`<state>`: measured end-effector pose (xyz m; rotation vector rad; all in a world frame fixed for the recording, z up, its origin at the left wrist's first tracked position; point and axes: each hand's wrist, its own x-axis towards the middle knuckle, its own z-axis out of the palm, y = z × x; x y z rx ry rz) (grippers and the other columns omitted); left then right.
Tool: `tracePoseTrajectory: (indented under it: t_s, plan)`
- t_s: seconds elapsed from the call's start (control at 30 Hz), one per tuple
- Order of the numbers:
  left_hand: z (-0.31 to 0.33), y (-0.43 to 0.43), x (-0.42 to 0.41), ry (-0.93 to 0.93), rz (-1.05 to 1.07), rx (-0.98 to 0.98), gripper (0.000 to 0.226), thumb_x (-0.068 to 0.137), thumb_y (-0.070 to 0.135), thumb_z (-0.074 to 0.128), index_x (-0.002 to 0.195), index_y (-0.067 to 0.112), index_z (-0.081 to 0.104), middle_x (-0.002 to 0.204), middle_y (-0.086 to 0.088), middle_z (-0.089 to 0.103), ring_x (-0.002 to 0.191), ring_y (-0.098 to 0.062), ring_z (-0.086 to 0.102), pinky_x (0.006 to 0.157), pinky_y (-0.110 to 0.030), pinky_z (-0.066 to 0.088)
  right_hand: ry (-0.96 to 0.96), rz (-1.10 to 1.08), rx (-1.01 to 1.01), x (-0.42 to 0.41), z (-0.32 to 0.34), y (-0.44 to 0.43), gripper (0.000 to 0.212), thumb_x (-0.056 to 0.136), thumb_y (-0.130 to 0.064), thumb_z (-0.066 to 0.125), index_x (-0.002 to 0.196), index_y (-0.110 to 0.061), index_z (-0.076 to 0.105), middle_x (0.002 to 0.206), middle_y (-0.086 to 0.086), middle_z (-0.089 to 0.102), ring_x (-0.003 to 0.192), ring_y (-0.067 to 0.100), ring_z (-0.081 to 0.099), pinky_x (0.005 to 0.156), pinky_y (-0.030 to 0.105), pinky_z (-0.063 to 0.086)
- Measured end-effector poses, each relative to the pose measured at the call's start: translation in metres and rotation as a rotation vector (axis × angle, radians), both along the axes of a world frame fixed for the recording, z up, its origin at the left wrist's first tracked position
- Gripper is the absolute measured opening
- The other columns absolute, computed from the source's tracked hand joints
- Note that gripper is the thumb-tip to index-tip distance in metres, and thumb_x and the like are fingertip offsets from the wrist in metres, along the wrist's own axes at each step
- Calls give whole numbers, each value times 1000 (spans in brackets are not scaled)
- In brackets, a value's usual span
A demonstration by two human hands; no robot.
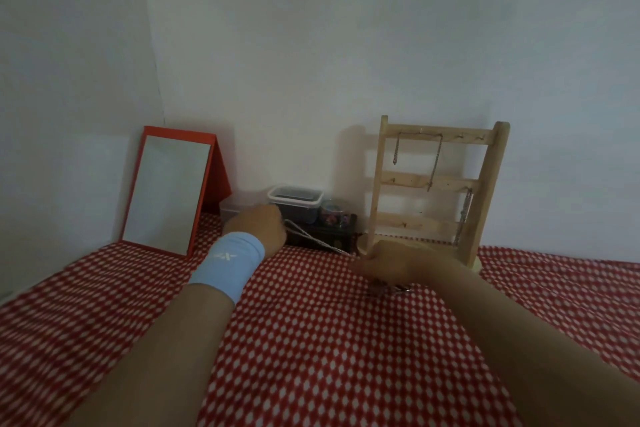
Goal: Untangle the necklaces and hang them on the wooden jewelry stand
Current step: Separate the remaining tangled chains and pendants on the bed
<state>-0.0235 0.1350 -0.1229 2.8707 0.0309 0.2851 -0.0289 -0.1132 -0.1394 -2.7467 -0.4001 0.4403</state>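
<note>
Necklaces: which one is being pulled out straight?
The silver chain held between the left hand and right hand; the hanging necklaces on the wooden stand droop loose.

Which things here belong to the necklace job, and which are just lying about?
In the job: wooden stand, hung necklaces, stretched chain, left hand, right hand.
Lying about: red mirror, plastic tub, dark box, small jar.

Red mirror [166,194] stands left of plastic tub [294,203].
</note>
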Motion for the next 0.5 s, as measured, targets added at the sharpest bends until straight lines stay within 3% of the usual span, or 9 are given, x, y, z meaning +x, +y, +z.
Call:
tracePoseTrajectory:
  t_s: [0.1, 0.17, 0.23, 0.3, 0.33, 0.4, 0.5]
  plan:
    - [-8, 9, -2, 247, 81, 234, 34, 95, 28, 45, 119, 13, 63, 123, -7, 64, 107, -25, 62, 97, -39, 51, -18, -101, 63, 3, 0, -24, 57, 95, -66, 48, 95, -17, 78, 94, -4, 76, 93, 11, 68, 97, 36, 47]
    - [-20, 10, -4, 345, 123, 249, 34, 94, 24, 48, 124, 13, 60, 124, -6, 62, 107, -22, 61, 100, -35, 49, -22, -134, 111, 4, 0, -31, 54, 96, -61, 51, 94, -14, 77, 95, 0, 75, 93, 15, 68, 91, 34, 48]
    - [-31, 4, -7, 331, 141, 335, 35, 92, 27, 52, 125, 16, 58, 127, -4, 60, 112, -22, 57, 103, -37, 45, -38, -118, 164, 3, 1, -31, 48, 103, -51, 45, 95, -14, 75, 100, 2, 73, 98, 17, 66, 93, 34, 47]
    - [-38, -7, -8, 218, 76, 483, 42, 89, 32, 54, 129, 22, 57, 134, -5, 54, 125, -26, 47, 108, -42, 34, -65, -50, 181, 1, 0, -24, 49, 108, -42, 34, 92, -15, 72, 100, 0, 70, 101, 18, 64, 101, 39, 44]
    - [-40, -15, -6, 136, -5, 462, 42, 88, 32, 54, 130, 26, 57, 135, -5, 54, 127, -27, 44, 107, -43, 30, -76, -16, 184, 0, 0, -20, 48, 109, -39, 32, 91, -17, 71, 101, -1, 69, 101, 18, 63, 104, 41, 43]
    - [-36, -38, -4, 47, -197, 129, 40, 91, 28, 52, 131, 29, 57, 134, -2, 57, 124, -24, 49, 108, -39, 34, -81, 20, 247, 0, 0, -12, 43, 110, -36, 33, 87, -25, 68, 98, -4, 67, 99, 15, 62, 102, 40, 44]
    - [-27, -77, -4, 205, -405, -547, 40, 99, 23, 49, 138, 19, 53, 134, 1, 57, 122, -17, 55, 107, -28, 38, -68, 31, 391, 5, 0, -4, 39, 108, -33, 42, 89, -14, 71, 88, 4, 69, 85, 17, 62, 90, 36, 47]
